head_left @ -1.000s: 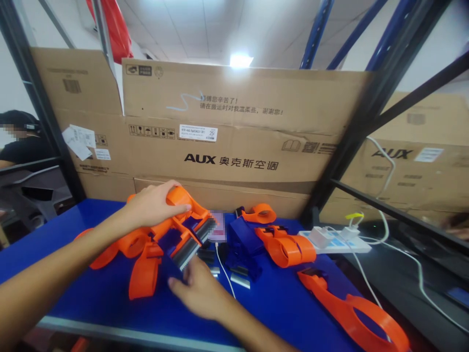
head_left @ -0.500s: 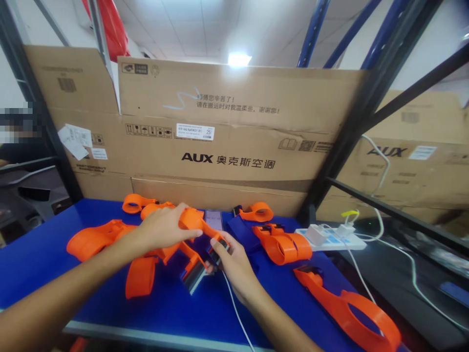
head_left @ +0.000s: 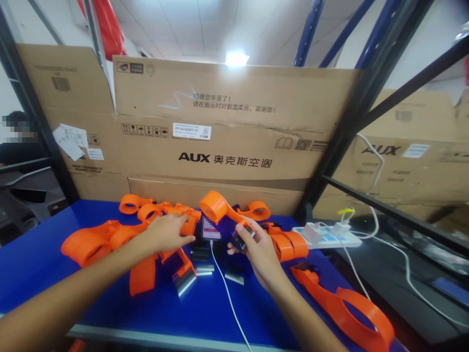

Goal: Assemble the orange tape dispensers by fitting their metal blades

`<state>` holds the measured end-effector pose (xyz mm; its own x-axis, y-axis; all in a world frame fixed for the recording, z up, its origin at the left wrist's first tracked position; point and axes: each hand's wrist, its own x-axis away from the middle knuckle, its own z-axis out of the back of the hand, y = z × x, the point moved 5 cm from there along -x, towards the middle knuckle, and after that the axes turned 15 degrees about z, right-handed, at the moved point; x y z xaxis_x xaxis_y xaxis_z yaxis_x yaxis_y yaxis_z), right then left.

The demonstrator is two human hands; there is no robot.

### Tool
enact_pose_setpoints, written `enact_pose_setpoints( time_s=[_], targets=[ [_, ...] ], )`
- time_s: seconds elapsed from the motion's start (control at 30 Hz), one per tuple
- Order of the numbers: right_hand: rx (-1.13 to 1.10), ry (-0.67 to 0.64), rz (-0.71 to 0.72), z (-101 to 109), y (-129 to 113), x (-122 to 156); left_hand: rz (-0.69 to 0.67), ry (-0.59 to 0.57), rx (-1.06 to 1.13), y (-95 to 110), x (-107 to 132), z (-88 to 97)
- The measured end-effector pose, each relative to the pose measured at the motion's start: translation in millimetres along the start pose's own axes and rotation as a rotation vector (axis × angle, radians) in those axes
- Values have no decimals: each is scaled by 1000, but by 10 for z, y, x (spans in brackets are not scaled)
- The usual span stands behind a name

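The right hand (head_left: 256,247) has its fingers closed around an orange tape dispenser (head_left: 220,210), lifted off the blue counter (head_left: 110,303). The left hand (head_left: 166,233) rests with loose, spread fingers on a pile of orange dispensers (head_left: 110,237).

Two bare forearms, no sleeves, left hand (head_left: 166,233), right hand (head_left: 258,249), no gloves

Bright orange plastic tape dispenser frame (head_left: 220,211) in right hand (head_left: 258,249), dark blue bits near roller end. Pile of same orange plastic dispenser bodies (head_left: 120,234) under left hand (head_left: 166,233). Deep blue tabletop (head_left: 44,254). Silver toothed metal blades (head_left: 185,282). White power strip (head_left: 328,237), white cable (head_left: 227,298). Tan cardboard boxes (head_left: 234,132), black lettering.
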<state>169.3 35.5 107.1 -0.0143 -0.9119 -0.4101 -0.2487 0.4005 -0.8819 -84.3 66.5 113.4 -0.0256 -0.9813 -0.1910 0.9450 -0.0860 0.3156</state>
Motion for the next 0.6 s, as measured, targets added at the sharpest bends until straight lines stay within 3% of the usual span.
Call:
enact_pose_setpoints(
  time_s=[0.27,0.4,0.5,0.6],
  targets=[
    [-57,-50,30,-90,2,-56,-11,29,118,-22,-32,-101],
    [-51,-15,57,-33,-19,-191,-18,53,263,-20,-49,-14],
    [-49,-12,78,16,-51,-317,-5,28,721,87,-105,100],
    [-47,-15,92,59,-96,-425,36,-165,1311,336,-118,69]
  ],
)
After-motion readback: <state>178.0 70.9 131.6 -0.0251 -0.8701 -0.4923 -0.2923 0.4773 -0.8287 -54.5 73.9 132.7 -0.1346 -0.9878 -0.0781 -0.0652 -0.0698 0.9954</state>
